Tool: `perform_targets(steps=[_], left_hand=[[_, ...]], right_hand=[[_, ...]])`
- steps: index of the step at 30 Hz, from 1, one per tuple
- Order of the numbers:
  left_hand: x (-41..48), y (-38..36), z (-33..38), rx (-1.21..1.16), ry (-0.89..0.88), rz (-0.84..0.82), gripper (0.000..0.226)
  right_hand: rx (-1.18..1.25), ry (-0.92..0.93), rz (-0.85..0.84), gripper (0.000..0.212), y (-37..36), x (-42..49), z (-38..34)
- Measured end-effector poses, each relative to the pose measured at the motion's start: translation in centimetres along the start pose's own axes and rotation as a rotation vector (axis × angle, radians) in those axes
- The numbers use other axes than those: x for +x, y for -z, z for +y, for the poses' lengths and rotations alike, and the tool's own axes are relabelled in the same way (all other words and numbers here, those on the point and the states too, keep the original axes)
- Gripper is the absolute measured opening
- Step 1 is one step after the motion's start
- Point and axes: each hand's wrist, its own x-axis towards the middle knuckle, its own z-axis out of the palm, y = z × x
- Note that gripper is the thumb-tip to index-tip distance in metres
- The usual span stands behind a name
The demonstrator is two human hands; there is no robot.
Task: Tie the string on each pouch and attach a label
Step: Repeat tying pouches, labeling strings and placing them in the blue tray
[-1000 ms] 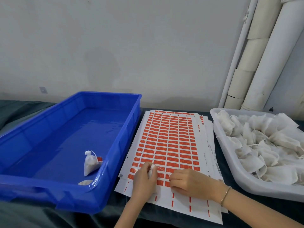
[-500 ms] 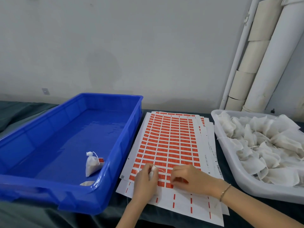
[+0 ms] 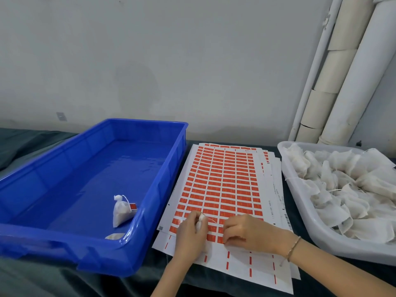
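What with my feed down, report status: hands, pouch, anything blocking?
Left hand grips pouch. Right hand pinches its string, low on label sheet. Labelled pouch in blue bin. Nothing blocking.

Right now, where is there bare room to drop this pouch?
Free: most of the blue bin, from its far wall to the two pouches in its near right corner; also the label sheets' far half. Crowded: the white tray, heaped with more pouches, and the sheets' near end, where the left hand grips a pouch and the right hand pinches its string.
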Motion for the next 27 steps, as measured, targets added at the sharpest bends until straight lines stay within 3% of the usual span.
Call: perform_targets(steps=[9, 20, 27], left_hand=[[0.0, -0.2, -0.1, 0.005, 0.000, 0.000, 0.010], [0.1, 0.0, -0.2, -0.003, 0.003, -0.007, 0.012], [0.0, 0.0, -0.2, 0.001, 0.009, -0.005, 0.008]], right_hand=[[-0.007, 0.039, 0.007, 0.024, -0.1, -0.2, 0.1], [0.135, -0.096, 0.059, 0.024, 0.1, -0.1, 0.8], [0.103, -0.056, 0.033, 0.024, -0.4, -0.2, 0.7]])
